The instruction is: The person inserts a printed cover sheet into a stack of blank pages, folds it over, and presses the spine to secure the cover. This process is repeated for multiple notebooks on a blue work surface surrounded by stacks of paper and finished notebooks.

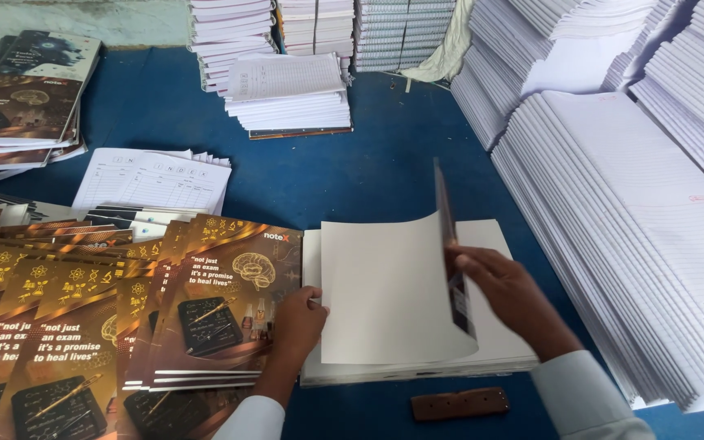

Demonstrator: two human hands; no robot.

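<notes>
on the blue tabletop [352, 175], right hand [508, 297] fingers pinch a cover [452, 253] upright over the blank stack [417, 358], left hand [297, 324] flat on its edge. finished covers [124, 318] fanned left (plenty), lined paper piles [613, 244] still wait right.

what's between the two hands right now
In the head view, a white sheet, curled up at its right edge, lies between the left hand and the right hand.

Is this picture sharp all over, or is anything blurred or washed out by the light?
Head view: mostly sharp; the cover sheet lifted by the right hand is slightly motion-blurred; the ruled paper stacks at right are bright, nearly washed out; the left hand casts a soft shadow on the white sheet.
</notes>
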